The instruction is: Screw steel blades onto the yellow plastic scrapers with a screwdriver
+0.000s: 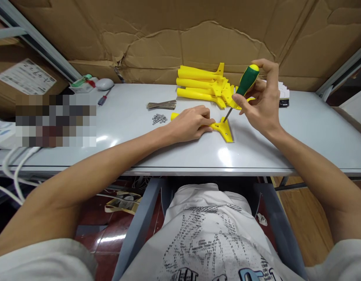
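My left hand (193, 123) is closed around the handle of a yellow plastic scraper (226, 132), holding it down on the table. Its flared head points right and shows small screw holes. In my right hand (264, 99) is a screwdriver (248, 80) with a green and yellow grip, held tilted. The tip of its shaft meets the upper part of the scraper's head. Left of my left hand lie a small heap of screws (159, 119) and a few flat metal blades (161, 104). Behind my hands rests a pile of several similar yellow scrapers (198, 84).
Tall cardboard (180, 43) stands along the table's back edge. A second screwdriver (103, 98) and a white rounded object (105, 84) lie at the back left. White cables (18, 171) hang over the left front edge. Small packs (284, 95) sit behind my right hand.
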